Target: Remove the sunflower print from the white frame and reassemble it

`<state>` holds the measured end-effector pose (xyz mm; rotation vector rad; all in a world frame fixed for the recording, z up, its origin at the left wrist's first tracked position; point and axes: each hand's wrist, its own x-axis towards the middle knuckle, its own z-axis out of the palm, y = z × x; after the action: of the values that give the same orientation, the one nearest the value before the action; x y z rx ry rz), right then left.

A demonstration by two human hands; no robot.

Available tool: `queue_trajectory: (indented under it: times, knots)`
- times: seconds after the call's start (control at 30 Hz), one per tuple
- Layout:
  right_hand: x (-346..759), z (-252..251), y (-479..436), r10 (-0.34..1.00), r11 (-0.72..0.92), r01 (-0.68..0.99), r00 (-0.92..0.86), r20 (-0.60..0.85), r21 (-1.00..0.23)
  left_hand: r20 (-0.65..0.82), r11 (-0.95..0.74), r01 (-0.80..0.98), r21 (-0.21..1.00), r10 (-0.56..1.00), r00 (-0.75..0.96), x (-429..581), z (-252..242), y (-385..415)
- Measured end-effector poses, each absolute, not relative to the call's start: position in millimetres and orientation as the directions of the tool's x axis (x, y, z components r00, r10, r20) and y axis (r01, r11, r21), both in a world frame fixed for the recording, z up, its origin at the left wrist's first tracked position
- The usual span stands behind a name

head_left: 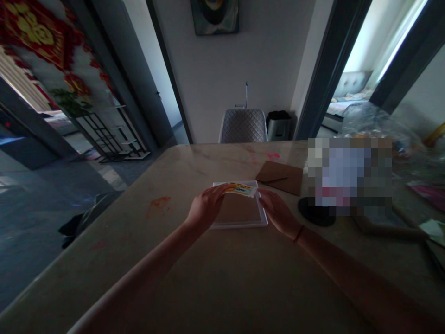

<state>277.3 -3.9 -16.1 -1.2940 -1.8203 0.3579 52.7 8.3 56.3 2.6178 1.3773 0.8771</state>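
Observation:
My left hand [207,203] is closed on the near-left end of a thin, colourful printed card [240,189] with yellow and blue on it. The card bows slightly as it hangs above a shallow white-rimmed tray or frame [239,226] with a plain brown inside. At the tray's right edge is my right hand [277,211], fingers stretched toward the card's right end; whether the fingertips touch the card or the rim I cannot tell. Behind the tray's right corner lies a brown paper envelope [283,177], flap side up.
Right of my right hand stands a round black base [317,213] under a blurred-out patch. Clear plastic wrapping [375,123] and a dark flat tray [389,227] lie farther right. A quilted grey chair [244,126] faces the table's [222,273] far edge. Red-orange stains [160,202] mark the tabletop.

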Motion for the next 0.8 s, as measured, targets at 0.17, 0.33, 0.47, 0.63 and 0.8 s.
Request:
queue_trajectory:
  times: [0.17,0.33,0.47,0.63,0.8]
  knots:
    - [272.1,1.9,-6.9,0.914,0.33,0.437,0.073,0.399,-0.837,0.463,-0.612,0.74,0.278,0.761,0.455,53.3,50.5,7.8]
    - [267.8,7.0,-4.6,0.978,0.196,0.15,0.048,0.205,-0.969,0.364,-0.689,0.668,0.282,0.721,0.59,60.8,38.7,2.5]
    - [272.0,-9.6,3.3,0.991,0.117,0.049,0.052,0.119,-0.992,0.251,-0.686,0.667,0.289,0.727,0.639,64.8,35.6,-2.5]
    - [281.4,-16.1,11.9,0.975,0.19,0.082,0.099,0.197,-0.978,0.208,-0.673,0.606,0.424,0.724,0.658,63.9,38.7,-3.2]
    - [283.8,7.6,7.2,0.959,0.272,0.099,0.051,0.278,-0.957,0.295,-0.437,0.646,0.626,0.9,0.322,54.9,23.6,23.5]
